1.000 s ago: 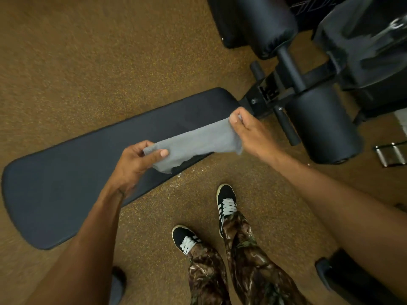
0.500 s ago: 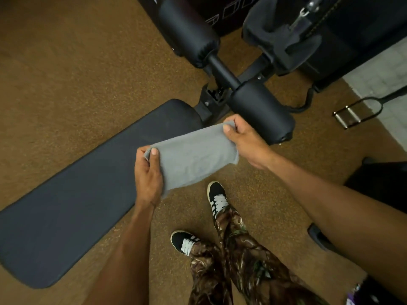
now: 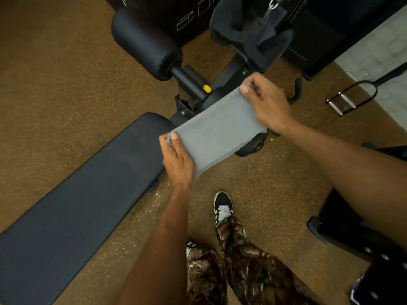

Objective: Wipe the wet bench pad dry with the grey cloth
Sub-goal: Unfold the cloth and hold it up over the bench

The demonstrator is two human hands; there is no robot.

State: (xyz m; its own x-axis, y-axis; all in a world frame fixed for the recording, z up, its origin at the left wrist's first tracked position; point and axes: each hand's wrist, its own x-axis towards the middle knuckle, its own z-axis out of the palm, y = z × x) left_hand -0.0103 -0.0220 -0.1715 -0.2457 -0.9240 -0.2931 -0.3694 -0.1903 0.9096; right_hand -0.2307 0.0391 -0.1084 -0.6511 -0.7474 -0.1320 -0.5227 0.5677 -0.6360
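Holding the grey cloth (image 3: pixel 215 133) stretched flat between both hands, you have it up near the head end of the bench.

- Left hand (image 3: pixel 178 159): pinches the cloth's near-left corner, thumb on top and fingers curled beneath. A small fold of fabric is bunched at the thumb tip.
- Right hand (image 3: pixel 266 102): pinches the far-right corner, thumb and forefinger closed on the edge, the other fingers curled.
- Cloth: spans the gap between the two hands as a smooth, taut rectangle, running diagonally from lower left to upper right.
- Position: the cloth's left corner sits over the rounded end of the bench pad (image 3: pixel 88 194). The rest lies across the black frame and largely hides a lower roller. You cannot tell from this view whether the cloth touches the pad.
- Pad: long and dark, running from that end toward the lower left over the brown speckled floor (image 3: pixel 55 73). Small glistening droplets show on the floor just beside the pad's near edge.
- Surroundings: a foam roller (image 3: pixel 145 42) lies beyond the frame, with a yellow knob (image 3: pixel 207 88) near it. A metal cable handle (image 3: pixel 350 95) lies well to the right. Your shoe (image 3: pixel 223 205) stands below the cloth.
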